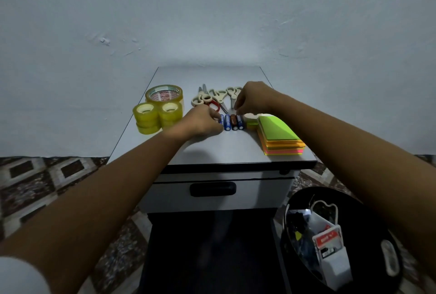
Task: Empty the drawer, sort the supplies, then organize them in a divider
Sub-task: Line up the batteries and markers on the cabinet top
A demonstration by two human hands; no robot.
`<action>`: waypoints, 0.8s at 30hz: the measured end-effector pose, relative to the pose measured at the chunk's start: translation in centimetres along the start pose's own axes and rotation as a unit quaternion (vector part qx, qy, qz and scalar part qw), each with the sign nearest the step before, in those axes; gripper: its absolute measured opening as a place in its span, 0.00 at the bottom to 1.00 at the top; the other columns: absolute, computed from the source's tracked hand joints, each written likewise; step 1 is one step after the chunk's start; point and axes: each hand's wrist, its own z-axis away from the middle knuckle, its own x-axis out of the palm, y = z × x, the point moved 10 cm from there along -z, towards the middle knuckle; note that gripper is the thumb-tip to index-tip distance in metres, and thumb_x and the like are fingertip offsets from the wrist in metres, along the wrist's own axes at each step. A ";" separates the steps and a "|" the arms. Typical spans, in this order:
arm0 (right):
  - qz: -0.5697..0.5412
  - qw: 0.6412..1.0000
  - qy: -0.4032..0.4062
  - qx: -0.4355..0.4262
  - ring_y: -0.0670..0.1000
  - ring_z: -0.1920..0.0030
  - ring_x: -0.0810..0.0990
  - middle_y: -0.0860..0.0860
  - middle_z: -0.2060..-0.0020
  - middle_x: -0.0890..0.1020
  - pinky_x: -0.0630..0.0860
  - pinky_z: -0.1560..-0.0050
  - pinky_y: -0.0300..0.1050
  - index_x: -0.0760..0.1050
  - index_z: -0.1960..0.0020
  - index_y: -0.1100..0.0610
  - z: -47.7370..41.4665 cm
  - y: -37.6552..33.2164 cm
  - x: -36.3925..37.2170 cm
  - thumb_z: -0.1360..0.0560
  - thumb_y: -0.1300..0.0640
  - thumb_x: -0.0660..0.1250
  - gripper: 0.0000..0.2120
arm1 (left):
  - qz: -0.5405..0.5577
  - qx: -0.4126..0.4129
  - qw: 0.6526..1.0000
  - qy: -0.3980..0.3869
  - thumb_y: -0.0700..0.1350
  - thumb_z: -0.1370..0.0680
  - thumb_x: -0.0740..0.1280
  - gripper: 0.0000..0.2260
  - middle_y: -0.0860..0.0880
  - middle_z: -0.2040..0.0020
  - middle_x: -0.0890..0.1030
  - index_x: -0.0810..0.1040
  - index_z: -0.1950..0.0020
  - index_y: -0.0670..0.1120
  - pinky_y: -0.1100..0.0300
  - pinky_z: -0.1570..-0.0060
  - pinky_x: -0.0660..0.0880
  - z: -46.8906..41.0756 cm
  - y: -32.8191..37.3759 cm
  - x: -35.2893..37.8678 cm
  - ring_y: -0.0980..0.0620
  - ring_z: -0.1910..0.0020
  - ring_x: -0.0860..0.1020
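Batteries point(232, 122) sit in a row on the cabinet top point(212, 147), tape rolls point(158, 114) at 9 o'clock, sticky notes point(278, 135) at 3. The left hand point(203, 120) pinches the end one with curled fingers; whether the right hand point(253, 100) has a grip I can't tell. They're round, so one nudge could roll them off the front edge.

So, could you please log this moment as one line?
stage: sorting | left hand: left end of batteries | right hand: right end of batteries | tape rolls, scissors, sticky notes: grouped
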 end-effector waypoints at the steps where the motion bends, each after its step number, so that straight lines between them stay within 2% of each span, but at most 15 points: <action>1: 0.020 1.000 -0.003 -0.023 0.54 0.52 0.81 0.56 0.49 0.83 0.70 0.59 0.39 0.81 0.45 0.61 0.3 -0.3 0.0 0.27 0.60 0.69 0.12 | -0.003 0.006 1.000 0.000 0.41 0.27 0.68 0.17 0.50 0.56 0.79 0.78 0.39 0.45 0.60 0.60 0.74 0.1 0.1 0.1 0.54 0.61 0.75; 4: 0.066 0.996 -0.004 -0.064 0.52 0.48 0.79 0.53 0.47 0.83 0.64 0.59 0.37 0.81 0.44 0.58 1.0 -0.3 0.4 0.27 0.58 0.69 0.12 | -0.008 0.036 0.999 0.012 0.40 0.27 0.68 0.18 0.51 0.58 0.78 0.77 0.37 0.45 0.66 0.66 0.71 0.4 0.6 0.3 0.56 0.64 0.74; 6: 0.086 0.993 -0.013 -0.080 0.50 0.51 0.77 0.53 0.48 0.83 0.64 0.61 0.39 0.81 0.44 0.56 1.2 -0.2 1.0 0.28 0.56 0.69 0.13 | -0.032 0.060 0.997 0.030 0.42 0.27 0.69 0.18 0.50 0.57 0.78 0.77 0.37 0.44 0.68 0.66 0.68 0.4 1.2 0.3 0.56 0.62 0.74; 9: 0.105 0.990 -0.021 -0.092 0.53 0.49 0.77 0.54 0.47 0.83 0.67 0.55 0.40 0.81 0.43 0.55 1.2 -0.1 1.8 0.28 0.53 0.70 0.15 | -0.040 0.085 0.994 0.052 0.43 0.27 0.70 0.18 0.50 0.57 0.76 0.78 0.38 0.43 0.74 0.70 0.64 0.5 1.6 0.4 0.58 0.63 0.72; 12: 0.117 0.988 -0.011 -0.100 0.54 0.49 0.77 0.55 0.48 0.82 0.67 0.55 0.41 0.81 0.43 0.56 1.2 0.0 2.2 0.27 0.53 0.69 0.14 | -0.040 0.098 0.991 0.077 0.42 0.27 0.70 0.15 0.50 0.58 0.77 0.79 0.41 0.42 0.77 0.72 0.65 0.7 1.6 0.2 0.57 0.63 0.72; 16: 0.117 0.988 -0.005 -0.103 0.52 0.53 0.76 0.55 0.50 0.82 0.64 0.57 0.39 0.81 0.43 0.56 1.3 -0.1 2.3 0.27 0.54 0.68 0.14 | -0.040 0.101 0.990 0.086 0.42 0.27 0.70 0.14 0.50 0.57 0.78 0.80 0.41 0.43 0.75 0.70 0.65 0.9 1.5 0.2 0.55 0.60 0.73; 20: 0.109 0.989 -0.004 -0.103 0.51 0.52 0.77 0.54 0.49 0.83 0.66 0.56 0.39 0.81 0.43 0.56 1.3 -0.2 2.2 0.27 0.55 0.69 0.13 | -0.028 0.101 0.992 0.076 0.42 0.28 0.71 0.15 0.49 0.59 0.79 0.79 0.41 0.43 0.76 0.72 0.66 0.8 1.4 0.2 0.60 0.66 0.72; 24: 0.093 0.991 0.005 -0.095 0.51 0.50 0.76 0.55 0.49 0.82 0.64 0.57 0.38 0.80 0.42 0.56 1.7 -0.4 1.8 0.27 0.56 0.68 0.14 | -0.018 0.093 0.993 0.072 0.41 0.28 0.71 0.16 0.50 0.59 0.79 0.78 0.41 0.44 0.76 0.71 0.67 0.8 1.2 0.0 0.60 0.66 0.72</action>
